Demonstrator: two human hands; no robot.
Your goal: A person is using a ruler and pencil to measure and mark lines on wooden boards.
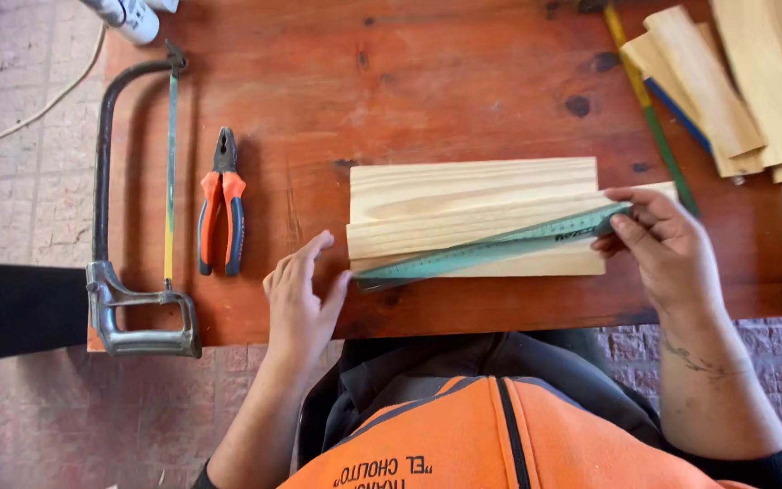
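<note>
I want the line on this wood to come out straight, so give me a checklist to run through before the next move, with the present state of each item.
1. Ruler lies across the wood strips: ok, though on a slant.
2. Right hand holds the ruler's far end: ok.
3. Left hand steadies the near end: not ok; it rests flat on the table beside the strips, apart from the ruler.
4. Strips are lined up flush: not ok, their ends are staggered.
5. Marking tool in hand: not ok, none is held.
6. Hacksaw and pliers are out of the way: ok.
</note>
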